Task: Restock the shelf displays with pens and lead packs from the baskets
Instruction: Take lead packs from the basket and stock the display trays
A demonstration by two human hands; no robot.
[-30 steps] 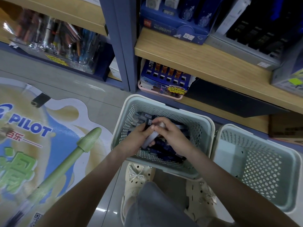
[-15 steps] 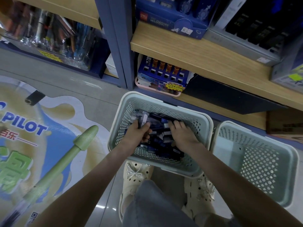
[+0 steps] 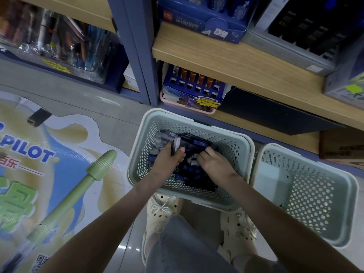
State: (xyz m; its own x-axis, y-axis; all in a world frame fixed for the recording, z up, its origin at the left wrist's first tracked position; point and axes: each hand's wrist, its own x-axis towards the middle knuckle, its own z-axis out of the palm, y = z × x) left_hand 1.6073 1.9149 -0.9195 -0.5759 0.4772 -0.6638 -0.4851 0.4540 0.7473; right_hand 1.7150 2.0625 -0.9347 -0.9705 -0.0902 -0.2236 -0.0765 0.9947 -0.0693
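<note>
Feet planted just behind the filled basket (image 3: 226,146), the person works over the floor. The left hand (image 3: 167,162) grips a small bundle of lead packs (image 3: 176,143) upright, probably gathering a handful to carry in one trip. The right hand (image 3: 214,164) digs curled fingers into the loose pile (image 3: 189,170); whether it holds a pack cannot be told. Beyond, the blue display (image 3: 193,89) sits on the bottom shelf, within easy reach.

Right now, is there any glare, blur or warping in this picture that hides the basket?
Head view: wide-angle warp bows the shelf; glare streaks the floor near the shoes; pens at top left are blurred; the basket and the pack in the left hand look sharp.
</note>
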